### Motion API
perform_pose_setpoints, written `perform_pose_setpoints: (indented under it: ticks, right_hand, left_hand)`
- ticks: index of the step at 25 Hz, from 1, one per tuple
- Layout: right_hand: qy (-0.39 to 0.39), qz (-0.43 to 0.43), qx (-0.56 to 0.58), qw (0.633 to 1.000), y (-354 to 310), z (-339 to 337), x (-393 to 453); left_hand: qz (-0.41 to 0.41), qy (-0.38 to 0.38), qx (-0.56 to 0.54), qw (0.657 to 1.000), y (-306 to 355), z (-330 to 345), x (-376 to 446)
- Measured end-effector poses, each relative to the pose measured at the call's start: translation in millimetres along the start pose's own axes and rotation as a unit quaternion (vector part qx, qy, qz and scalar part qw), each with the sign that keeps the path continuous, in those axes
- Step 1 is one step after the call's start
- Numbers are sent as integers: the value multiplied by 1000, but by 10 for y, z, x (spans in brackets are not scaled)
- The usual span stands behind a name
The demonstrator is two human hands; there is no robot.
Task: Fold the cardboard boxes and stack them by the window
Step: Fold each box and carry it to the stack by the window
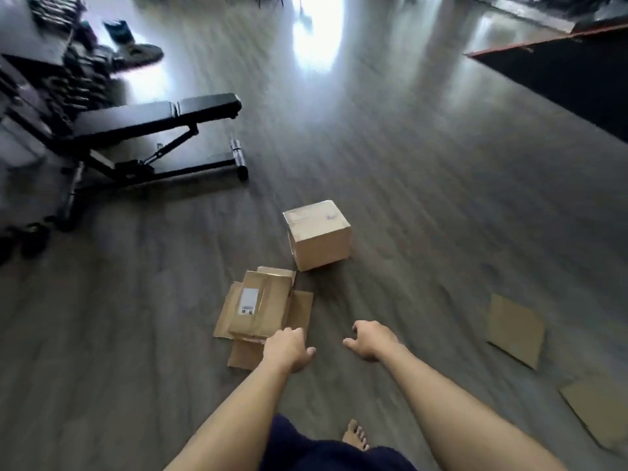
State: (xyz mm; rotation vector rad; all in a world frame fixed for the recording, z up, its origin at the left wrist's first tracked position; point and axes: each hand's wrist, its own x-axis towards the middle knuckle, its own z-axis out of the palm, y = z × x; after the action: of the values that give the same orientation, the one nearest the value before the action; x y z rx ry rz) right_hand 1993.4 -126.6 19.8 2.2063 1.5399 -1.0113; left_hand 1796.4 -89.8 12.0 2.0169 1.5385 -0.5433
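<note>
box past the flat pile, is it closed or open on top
Closed: the assembled box stands on the floor with its top flaps folded flat and shut.

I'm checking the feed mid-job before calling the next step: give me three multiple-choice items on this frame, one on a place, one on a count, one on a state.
1. Where is the assembled box?
A. On the bench
B. On the floor beyond the flattened pile
C. In the person's hands

2. How many loose flat cardboard sheets lie at the right?
A. None
B. Two
C. Five

3. What are the hands doing?
A. Both holding nothing
B. Both gripping the box
C. Left gripping a dumbbell

Answers: 1 B, it stands past the flattened pile. 2 B, one sheet and another. 3 A, left hand and right hand reach out with nothing in them.
</note>
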Motion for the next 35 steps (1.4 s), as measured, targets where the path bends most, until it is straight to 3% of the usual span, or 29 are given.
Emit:
perform_pose_setpoints:
  ticks: [5,9,15,19,25,30,32,35]
  right_hand:
    - [-30,-89,-115,989,-311,-485,671]
    - [-34,-161,-143,976,-796,-822,1140]
    - [-42,-202,-188,960,-1246,-1264,1704]
    - [-71,-253,-268,927,-1523,-1378,2080]
    - [-95,-386,-339,853,-2194,-1484,2545]
    - [-138,-411,-392,811,-2335,-1859,3094]
    - [-148,-407,-409,803,-2326,-1971,3226]
    - [-147,-404,-398,811,-2344,-2037,3300]
  left_hand:
    - [-88,0,-92,992,6,-197,349]
    - [-152,0,-129,980,-326,-449,728]
    - [-206,8,-190,960,-520,-890,1197]
    - [-274,23,-228,934,-555,-881,1299]
    - [-392,68,-319,860,-444,-1059,1514]
    - [-479,63,-397,780,-176,-1106,1678]
    - [-490,58,-415,764,-80,-1154,1762]
    - [-480,64,-421,767,-53,-1218,1857]
